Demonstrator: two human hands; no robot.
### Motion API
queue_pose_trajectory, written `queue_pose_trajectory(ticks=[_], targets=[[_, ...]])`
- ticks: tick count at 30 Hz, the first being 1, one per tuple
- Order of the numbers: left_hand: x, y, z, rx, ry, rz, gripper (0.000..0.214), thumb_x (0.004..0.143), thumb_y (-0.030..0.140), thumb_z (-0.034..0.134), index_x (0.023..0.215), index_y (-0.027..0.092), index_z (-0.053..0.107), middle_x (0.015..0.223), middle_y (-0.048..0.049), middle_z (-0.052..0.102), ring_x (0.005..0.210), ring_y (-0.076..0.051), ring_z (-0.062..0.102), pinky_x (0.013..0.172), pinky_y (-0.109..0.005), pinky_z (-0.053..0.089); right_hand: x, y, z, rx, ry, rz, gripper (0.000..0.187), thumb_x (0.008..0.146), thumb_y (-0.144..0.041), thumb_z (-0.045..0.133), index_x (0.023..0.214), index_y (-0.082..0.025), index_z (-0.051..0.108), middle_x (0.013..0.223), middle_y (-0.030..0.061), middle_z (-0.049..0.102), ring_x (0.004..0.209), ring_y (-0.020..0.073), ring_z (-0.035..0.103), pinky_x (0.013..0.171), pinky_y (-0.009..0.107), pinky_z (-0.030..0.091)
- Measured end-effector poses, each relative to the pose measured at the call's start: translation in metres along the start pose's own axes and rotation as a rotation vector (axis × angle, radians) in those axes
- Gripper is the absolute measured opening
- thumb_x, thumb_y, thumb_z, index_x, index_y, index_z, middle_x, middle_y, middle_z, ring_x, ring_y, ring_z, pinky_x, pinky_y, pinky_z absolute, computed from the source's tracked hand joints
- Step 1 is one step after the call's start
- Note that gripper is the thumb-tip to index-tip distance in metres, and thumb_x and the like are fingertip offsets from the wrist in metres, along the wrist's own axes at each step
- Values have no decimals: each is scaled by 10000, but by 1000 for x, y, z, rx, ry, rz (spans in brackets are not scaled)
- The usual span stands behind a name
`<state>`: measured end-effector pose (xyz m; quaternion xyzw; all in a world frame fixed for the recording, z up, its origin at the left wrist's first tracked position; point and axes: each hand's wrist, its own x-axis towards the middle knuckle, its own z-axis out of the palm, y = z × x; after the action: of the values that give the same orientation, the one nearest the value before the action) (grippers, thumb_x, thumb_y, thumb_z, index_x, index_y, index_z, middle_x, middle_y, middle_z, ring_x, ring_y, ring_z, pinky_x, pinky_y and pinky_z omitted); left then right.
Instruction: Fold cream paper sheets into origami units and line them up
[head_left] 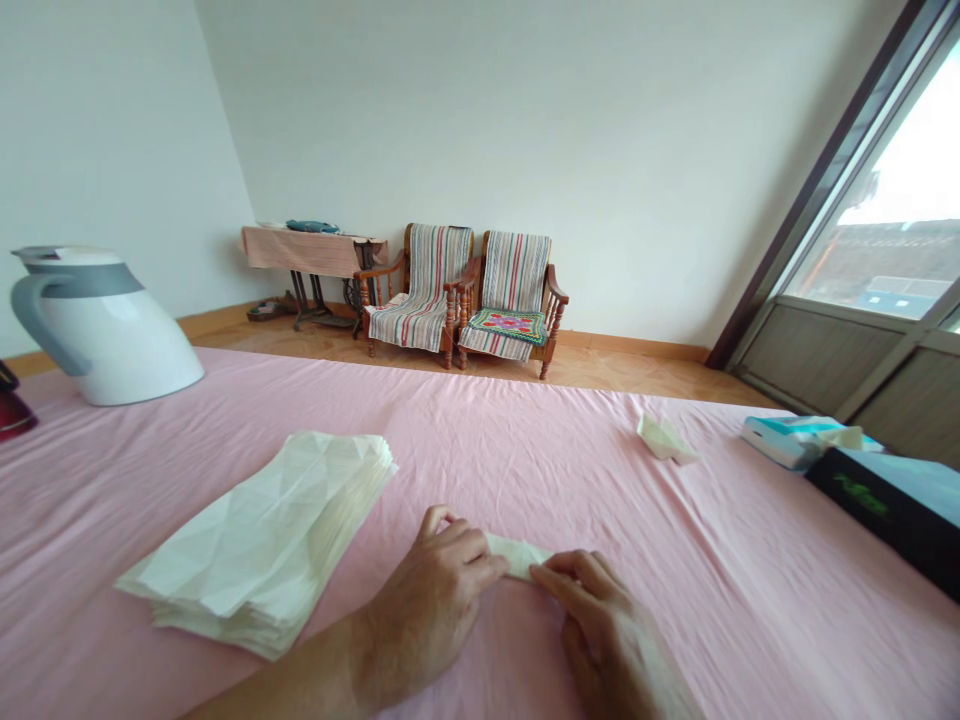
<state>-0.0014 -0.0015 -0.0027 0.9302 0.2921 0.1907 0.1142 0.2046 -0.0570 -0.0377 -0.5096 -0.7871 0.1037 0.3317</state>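
A small strip of folded cream paper (519, 556) lies on the pink cloth between my two hands. My left hand (431, 595), its fingers curled and bent, grips the strip's left end. At the right end, my right hand (604, 620) presses the paper with its fingertips, the fingers held together. Both ends of the strip are hidden under the fingers. To the left lies a thick stack of creased cream paper sheets (262, 530). A small folded paper piece (665, 440) rests apart, farther back on the right.
A white and grey jug (135, 340) stands at the back left, beside a dark red object (13, 412). On the right are a tissue pack (787, 440) and a black box (870, 510). Beyond the pink-covered surface (480, 450) stand two wooden chairs (450, 290) and a cloth-covered table (300, 250).
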Motion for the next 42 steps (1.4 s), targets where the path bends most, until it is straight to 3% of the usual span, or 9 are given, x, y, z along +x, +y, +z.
queue_pose_trajectory(ticks=[4,8,14,19,24,30,34,42], targets=[[-2,1,1,64,18,46,201,891,51,473,848,181,620,841,-26,600,829,-193,523,875,-409,292,0,-1,-2,-181,-96,-6,485,722,22,432,1101,-204,634,1043,91,628,914,213,579,759,321,507],[-3,3,4,99,40,39,179,899,62,503,837,179,623,859,-23,603,860,-197,524,898,-415,303,-4,2,0,-298,-97,-35,521,725,43,427,1151,-187,619,1083,95,636,924,227,587,762,355,523],[-3,8,0,185,-37,-18,132,859,50,556,801,158,605,852,-33,600,828,-212,507,810,-386,361,-7,3,3,-360,-72,-83,444,726,44,415,1054,-150,642,1035,105,650,882,230,602,756,361,543],[-3,8,1,220,-32,11,131,876,63,535,798,149,595,867,-52,592,832,-226,483,772,-372,380,-7,3,5,-248,49,-98,387,745,43,352,886,-168,645,966,102,668,842,216,618,746,337,539],[-3,6,2,193,-33,44,114,888,86,542,806,156,581,864,-48,590,839,-225,480,770,-361,388,-3,7,5,-15,187,32,304,809,-34,354,879,-186,608,903,86,654,849,188,632,750,291,522],[-1,10,-2,175,-62,-7,93,879,78,553,888,166,579,901,-34,597,845,-220,498,776,-360,387,1,2,-4,38,125,35,335,779,-30,365,880,-197,638,897,79,643,857,184,630,752,279,520],[-1,9,0,198,-62,9,130,919,108,531,1005,182,595,936,-36,607,881,-227,512,817,-386,372,0,-1,-5,-61,82,16,347,774,-4,355,824,-194,641,874,83,636,812,182,623,709,269,531],[-3,7,2,227,-44,23,102,882,78,557,838,164,588,868,-29,602,840,-215,511,837,-400,353,-8,11,13,-415,84,-126,315,729,12,420,814,-185,650,893,97,646,768,218,599,671,332,541]])
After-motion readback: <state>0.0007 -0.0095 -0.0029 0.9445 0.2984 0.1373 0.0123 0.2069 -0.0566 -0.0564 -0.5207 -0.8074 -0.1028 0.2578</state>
